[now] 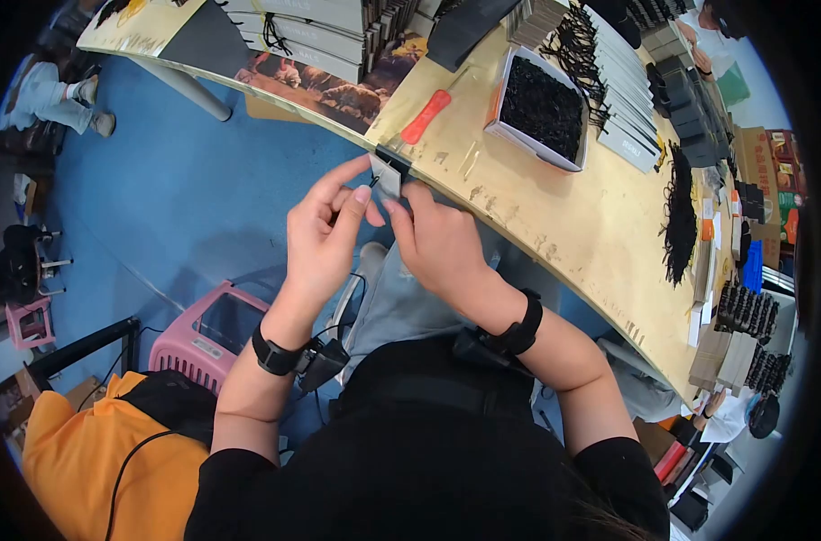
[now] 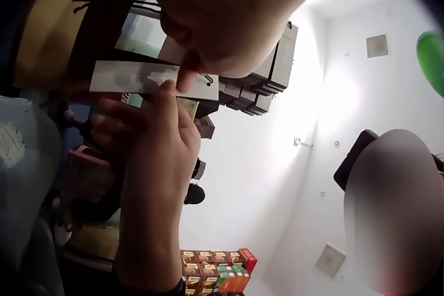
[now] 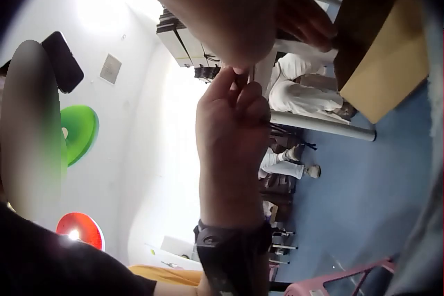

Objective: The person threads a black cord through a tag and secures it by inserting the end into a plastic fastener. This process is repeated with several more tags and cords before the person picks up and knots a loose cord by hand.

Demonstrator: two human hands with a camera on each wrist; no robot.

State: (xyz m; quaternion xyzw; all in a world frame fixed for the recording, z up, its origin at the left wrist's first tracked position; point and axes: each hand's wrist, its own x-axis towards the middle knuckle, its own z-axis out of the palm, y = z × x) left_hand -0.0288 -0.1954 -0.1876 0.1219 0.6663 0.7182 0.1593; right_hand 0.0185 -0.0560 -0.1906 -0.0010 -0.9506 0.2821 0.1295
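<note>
In front of the lap, beside the table edge, a narrow grey-white card (image 1: 389,178) hangs between both hands. The left hand (image 1: 325,225) has its thumb and index finger together at a short black cord (image 1: 374,180) by the card. The right hand (image 1: 442,248) grips the card from the other side, its fingers bent. In the left wrist view the card (image 2: 111,77) lies lengthwise, with the cord (image 2: 209,80) through its end; the right hand's (image 2: 163,150) thumb touches its face. The right wrist view shows the left hand (image 3: 232,122) pinching, its fingertips partly hidden.
On the table (image 1: 518,225) are a white box of black cords (image 1: 544,108), a red-handled tool (image 1: 426,117), stacked grey cards (image 1: 627,108) and a cord bundle (image 1: 678,216). A pink crate (image 1: 198,338) and an orange garment (image 1: 113,451) are at lower left.
</note>
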